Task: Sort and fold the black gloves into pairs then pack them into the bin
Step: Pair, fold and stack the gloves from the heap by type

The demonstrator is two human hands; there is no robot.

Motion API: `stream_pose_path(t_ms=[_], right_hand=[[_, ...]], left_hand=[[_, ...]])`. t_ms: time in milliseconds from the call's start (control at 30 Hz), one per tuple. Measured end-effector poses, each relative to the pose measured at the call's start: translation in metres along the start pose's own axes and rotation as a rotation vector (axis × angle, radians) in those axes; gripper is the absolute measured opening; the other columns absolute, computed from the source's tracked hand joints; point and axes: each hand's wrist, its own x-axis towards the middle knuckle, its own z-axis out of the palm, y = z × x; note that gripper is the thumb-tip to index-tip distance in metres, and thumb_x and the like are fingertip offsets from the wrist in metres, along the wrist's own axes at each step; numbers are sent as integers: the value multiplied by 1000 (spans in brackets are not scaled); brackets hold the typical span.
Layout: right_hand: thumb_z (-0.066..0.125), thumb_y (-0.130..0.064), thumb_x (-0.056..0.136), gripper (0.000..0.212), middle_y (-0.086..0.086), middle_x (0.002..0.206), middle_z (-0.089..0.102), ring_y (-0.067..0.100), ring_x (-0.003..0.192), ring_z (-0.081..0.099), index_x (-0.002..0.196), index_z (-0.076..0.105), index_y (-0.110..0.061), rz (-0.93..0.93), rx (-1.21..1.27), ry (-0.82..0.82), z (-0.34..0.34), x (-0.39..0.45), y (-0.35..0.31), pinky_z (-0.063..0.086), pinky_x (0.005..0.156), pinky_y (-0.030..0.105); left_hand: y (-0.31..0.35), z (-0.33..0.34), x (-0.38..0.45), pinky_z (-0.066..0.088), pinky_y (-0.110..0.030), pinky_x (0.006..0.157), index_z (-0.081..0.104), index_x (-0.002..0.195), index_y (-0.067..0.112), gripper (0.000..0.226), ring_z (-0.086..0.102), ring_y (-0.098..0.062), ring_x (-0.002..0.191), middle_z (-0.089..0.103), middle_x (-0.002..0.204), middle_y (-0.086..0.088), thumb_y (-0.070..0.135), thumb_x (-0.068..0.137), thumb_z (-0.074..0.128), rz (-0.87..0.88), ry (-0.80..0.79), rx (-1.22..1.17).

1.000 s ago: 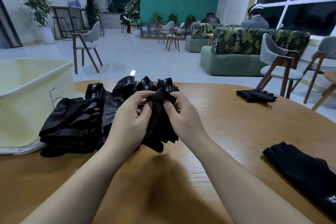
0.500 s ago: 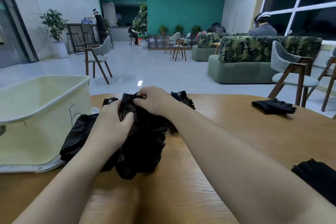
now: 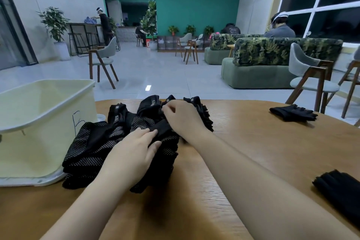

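Pairing step in hand: your left hand [image 3: 134,154] pressed flat on the dotted glove pile [image 3: 109,146] beside the cream bin [image 3: 48,122], while your right hand [image 3: 181,117] pinched a cuff. Next, you likely needed its mate aligned before folding.

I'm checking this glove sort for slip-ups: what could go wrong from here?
1. The glove pile is a loose black heap; the left hand presses flat on it while the right hand pinches a cuff, so gloves could get mismatched.
2. Two stray gloves, far glove and near glove, lie apart and may be forgotten.
3. The pile leans against the bin, so tugging might nudge it.
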Motion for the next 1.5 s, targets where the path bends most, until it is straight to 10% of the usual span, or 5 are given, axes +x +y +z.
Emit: stream_pose_path(t_ms=[100, 300, 600, 1067, 1500], right_hand=[[49, -24, 96, 23, -5, 84, 68, 11, 82, 58, 89, 69, -15, -13, 72, 56, -19, -31, 18, 45, 73, 25], [55, -16, 95, 16, -20, 87, 61, -3, 88, 54, 96, 71, -20, 7, 92, 124, -49, -98, 55, 35, 74, 4], [58, -17, 86, 12, -13, 81, 61, 13, 82, 56, 86, 71, -17, -76, -420, 242, -118, -205, 123, 50, 70, 30], [48, -31, 97, 41, -6, 138, 51, 13, 129, 43, 136, 49, -19, 608, -556, 78, -176, -255, 149, 39, 101, 27], [59, -10, 84, 14, 4, 70, 67, 17, 67, 63, 83, 71, -17, 779, -272, -44, -177, -199, 129, 48, 60, 26]], left_hand=[[-3, 3, -1, 20, -36, 114, 31, 147, 30, 92, 20, -11, 143, 32, 151, 9, 67, 72, -10, 15, -45, 197], [9, 16, -14, 32, -47, 105, 62, 124, 12, 70, 53, -29, 124, 63, 124, -8, 49, 99, 9, 120, 132, 266], [41, 55, -36, 21, -44, 110, 58, 129, 16, 56, 41, -22, 132, 57, 133, -3, 46, 98, 22, 296, 167, 136], [55, 80, -44, 13, -40, 113, 63, 123, 27, 60, 44, -17, 131, 60, 129, 6, 52, 98, 14, 431, -14, 142], [57, 87, -37, 4, -18, 112, 46, 137, 36, 85, 13, 5, 137, 39, 144, 18, 78, 76, 5, 383, -108, -125]])
